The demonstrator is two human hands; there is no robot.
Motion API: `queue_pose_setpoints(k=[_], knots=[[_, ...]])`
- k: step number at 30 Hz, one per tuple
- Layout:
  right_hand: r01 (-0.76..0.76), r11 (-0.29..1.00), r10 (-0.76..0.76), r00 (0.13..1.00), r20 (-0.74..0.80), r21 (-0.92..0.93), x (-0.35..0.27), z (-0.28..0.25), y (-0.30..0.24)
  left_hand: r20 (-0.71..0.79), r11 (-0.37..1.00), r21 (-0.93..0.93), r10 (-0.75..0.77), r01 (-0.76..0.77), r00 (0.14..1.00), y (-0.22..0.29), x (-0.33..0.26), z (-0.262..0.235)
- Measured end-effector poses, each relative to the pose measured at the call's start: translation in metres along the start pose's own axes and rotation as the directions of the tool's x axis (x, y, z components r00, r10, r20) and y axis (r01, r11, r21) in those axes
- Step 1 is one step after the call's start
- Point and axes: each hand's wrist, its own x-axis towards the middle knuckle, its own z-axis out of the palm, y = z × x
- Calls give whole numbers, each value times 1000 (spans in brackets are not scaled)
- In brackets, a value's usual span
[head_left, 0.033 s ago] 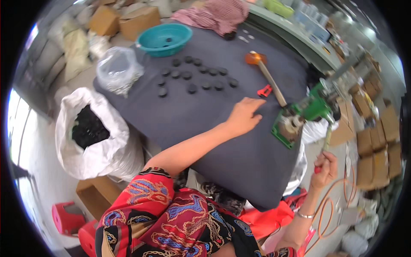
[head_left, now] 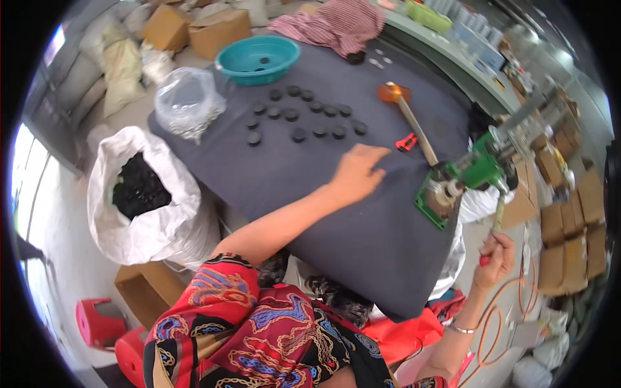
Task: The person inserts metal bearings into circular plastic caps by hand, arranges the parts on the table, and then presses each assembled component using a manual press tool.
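My left hand hovers over or rests on the dark grey tablecloth, its index finger stretched out and thumb apart, with nothing visible in it. The hand is left of a small red and black tool. My right hand is closed around the lower end of the lever of a green hand press; a bit of red shows at the fist. The press stands at the table's right edge, with a pale round piece at its base. Several black round caps lie spread over the table beyond my left hand.
A mallet with an orange head lies left of the press. Farther back are a teal basin and a clear bag of small parts. At the left stands a white sack of black pieces. An orange hose hangs at right.
My left hand has moved a little to the left, away from the press and the red tool. My right hand stays on the lever. The whole view has shifted slightly.
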Motion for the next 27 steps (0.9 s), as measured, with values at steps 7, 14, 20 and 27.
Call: queue_pose_setpoints(k=[7, 14, 20, 27], knots=[[-207, 969, 200, 977, 69, 134, 112, 6, -46, -394, 721, 571, -180, 393, 902, -93, -66, -188], [-406, 881, 414, 910, 19, 242, 174, -20, -46, -240, 601, 698, -315, 389, 918, -108, -62, -194], [-330, 919, 335, 942, 12, 216, 149, 11, -65, -307, 770, 486, -292, 414, 906, -92, -58, -169], [-326, 930, 330, 944, 5, 170, 151, 10, -72, 133, 988, -19, -151, 155, 980, 10, 2, -8]])
